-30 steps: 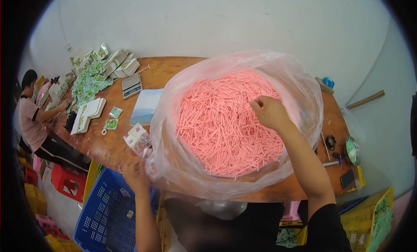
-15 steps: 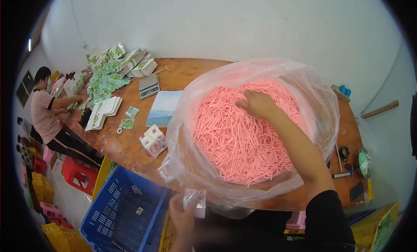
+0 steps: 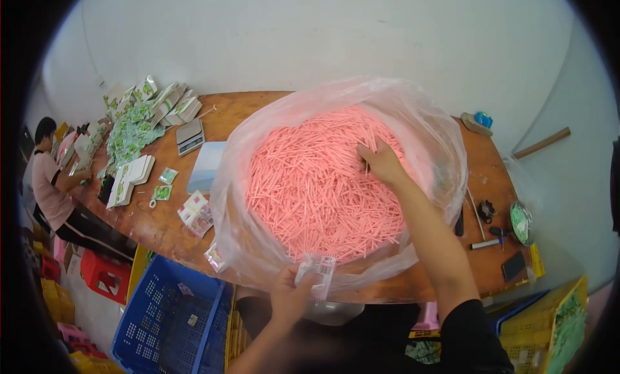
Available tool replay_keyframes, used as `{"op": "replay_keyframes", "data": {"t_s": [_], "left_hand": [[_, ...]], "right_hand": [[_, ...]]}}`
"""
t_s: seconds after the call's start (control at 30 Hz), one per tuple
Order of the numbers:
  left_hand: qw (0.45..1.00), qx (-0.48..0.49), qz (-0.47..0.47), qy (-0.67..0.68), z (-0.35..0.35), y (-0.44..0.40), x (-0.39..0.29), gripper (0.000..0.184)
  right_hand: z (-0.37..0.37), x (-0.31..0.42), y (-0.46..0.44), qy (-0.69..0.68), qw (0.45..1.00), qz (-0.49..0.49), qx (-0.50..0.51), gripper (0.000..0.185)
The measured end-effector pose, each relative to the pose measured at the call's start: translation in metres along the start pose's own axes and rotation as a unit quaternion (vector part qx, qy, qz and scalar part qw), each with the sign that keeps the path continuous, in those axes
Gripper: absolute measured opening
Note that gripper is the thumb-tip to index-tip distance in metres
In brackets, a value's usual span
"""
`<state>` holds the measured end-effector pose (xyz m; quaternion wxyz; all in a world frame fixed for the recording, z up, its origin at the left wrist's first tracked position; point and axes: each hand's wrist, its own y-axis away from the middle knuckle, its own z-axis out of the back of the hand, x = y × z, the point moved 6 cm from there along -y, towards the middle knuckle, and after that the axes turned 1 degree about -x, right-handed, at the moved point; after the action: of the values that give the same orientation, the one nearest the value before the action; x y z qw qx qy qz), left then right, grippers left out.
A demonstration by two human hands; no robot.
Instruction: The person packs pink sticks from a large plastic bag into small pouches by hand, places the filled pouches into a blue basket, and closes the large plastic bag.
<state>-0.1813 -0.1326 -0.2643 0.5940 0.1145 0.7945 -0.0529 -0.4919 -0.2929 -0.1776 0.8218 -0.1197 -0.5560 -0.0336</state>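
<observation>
Pink sticks (image 3: pixel 323 187) fill a large clear plastic bag (image 3: pixel 236 245) that lies open on the wooden table. My right hand (image 3: pixel 385 162) is over the right part of the heap, its fingers pinched round a few pink sticks. At the bag's near edge, my left hand (image 3: pixel 292 295) grips a small clear packet (image 3: pixel 315 275) with printed edges. Printed packets (image 3: pixel 196 214) lie on the table left of the big bag.
A blue crate (image 3: pixel 171 316) stands below the table's left edge. Further left are a scale (image 3: pixel 190 136), cartons (image 3: pixel 131 178), green packets (image 3: pixel 132 135) and a co-worker (image 3: pixel 51 183). A hammer (image 3: pixel 486 243) and phone (image 3: pixel 513 266) lie right.
My left hand took up a small packet and moved right to the big bag's near edge. My right hand shifted over the heap and now pinches sticks. The view also swung.
</observation>
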Motion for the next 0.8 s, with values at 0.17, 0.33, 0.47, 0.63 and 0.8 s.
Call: {"op": "replay_keyframes", "data": {"t_s": [0.17, 0.33, 0.47, 0.63, 0.8], "left_hand": [[0.999, 0.011, 0.046, 0.022, -0.014, 0.005, 0.016, 0.011], [0.998, -0.004, 0.054, 0.029, -0.012, 0.006, 0.009, 0.012], [0.998, -0.011, 0.055, 0.042, -0.007, 0.003, 0.007, 0.014], [0.991, -0.004, 0.097, 0.097, -0.014, -0.006, 0.013, 0.020], [0.937, 0.003, 0.151, 0.316, -0.058, -0.044, 0.003, 0.033]], "right_hand": [[-0.021, -0.010, 0.018, -0.371, 0.900, -0.228, 0.034, 0.038], [-0.029, -0.008, 0.022, -0.537, 0.812, -0.205, 0.098, 0.037], [-0.035, 0.008, 0.039, -0.417, 0.893, -0.167, 0.005, 0.038], [-0.035, -0.004, 0.040, -0.472, 0.864, -0.167, -0.046, 0.037], [-0.053, 0.008, 0.063, -0.443, 0.888, -0.096, -0.083, 0.036]]}}
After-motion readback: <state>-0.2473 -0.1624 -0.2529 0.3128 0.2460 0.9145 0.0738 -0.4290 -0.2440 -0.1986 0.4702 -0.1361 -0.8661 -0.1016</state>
